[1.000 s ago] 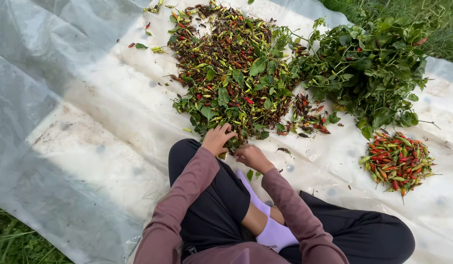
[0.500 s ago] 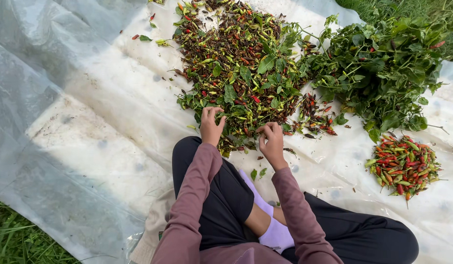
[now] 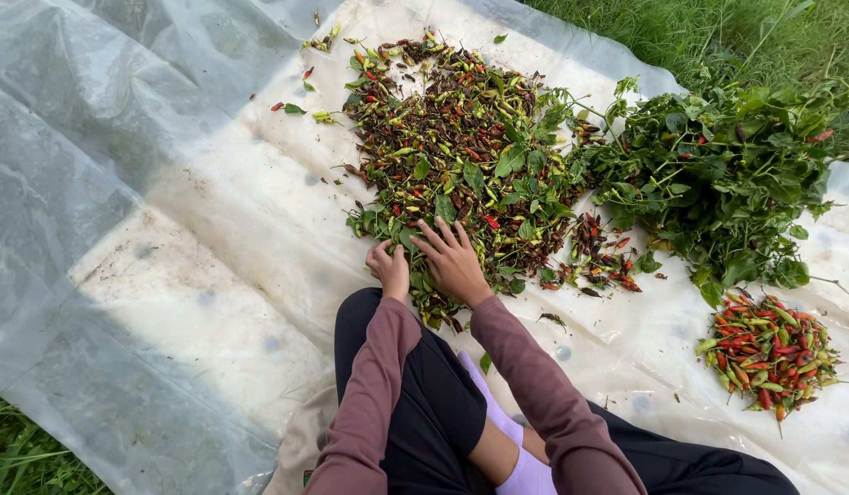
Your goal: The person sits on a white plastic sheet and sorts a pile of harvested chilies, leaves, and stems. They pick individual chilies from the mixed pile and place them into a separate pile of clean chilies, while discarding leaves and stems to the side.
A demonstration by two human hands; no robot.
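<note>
Hands (image 3: 455,261) pressing into mixed chilli pile (image 3: 461,147)

A glossy, wrinkled translucent plastic sheet (image 3: 168,275), dulled in patches by what may be dried dirt, is seen under the hands, the matt leafy chilli heap (image 3: 461,156) is pressed by bare fingers (image 3: 443,240), and soft matt cloth sleeves (image 3: 379,385) are worn behind them.

I'm looking down at an outdoor farm plot, a harvest sorting spot right on the ground. Grass (image 3: 718,37) borders a clear plastic sheet (image 3: 168,275) spread flat; on it I see a mixed chilli and leaf pile (image 3: 461,147), uprooted leafy plants (image 3: 718,174), a sorted chilli heap (image 3: 771,353).
</note>
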